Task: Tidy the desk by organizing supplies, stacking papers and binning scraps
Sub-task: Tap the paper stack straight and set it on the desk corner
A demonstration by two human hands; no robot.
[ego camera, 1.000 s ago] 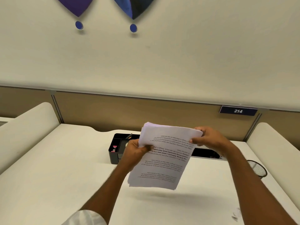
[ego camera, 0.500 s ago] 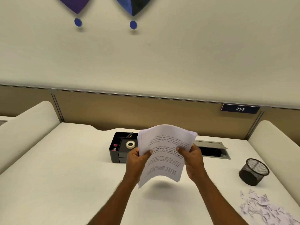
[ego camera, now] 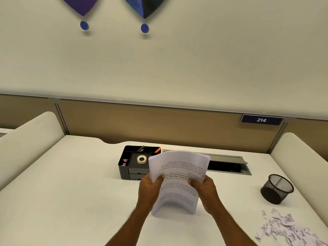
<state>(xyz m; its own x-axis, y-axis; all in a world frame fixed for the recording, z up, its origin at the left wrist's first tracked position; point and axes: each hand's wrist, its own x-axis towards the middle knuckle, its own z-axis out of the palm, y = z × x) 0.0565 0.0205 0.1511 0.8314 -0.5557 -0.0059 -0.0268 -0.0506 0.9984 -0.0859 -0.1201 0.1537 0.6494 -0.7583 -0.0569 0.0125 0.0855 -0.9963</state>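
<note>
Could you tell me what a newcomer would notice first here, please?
The stack of papers, gripped upright by the left hand and right hand at the centre, draws the eye first. Next come the paper scraps at the near right, a mesh cup beyond them, and the black organizer behind the papers.

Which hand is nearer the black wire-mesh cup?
Right. The right hand grips the white paper stack by its right edge, on the side of the black wire-mesh cup. The left hand grips the stack's left edge, farther from it.
</note>
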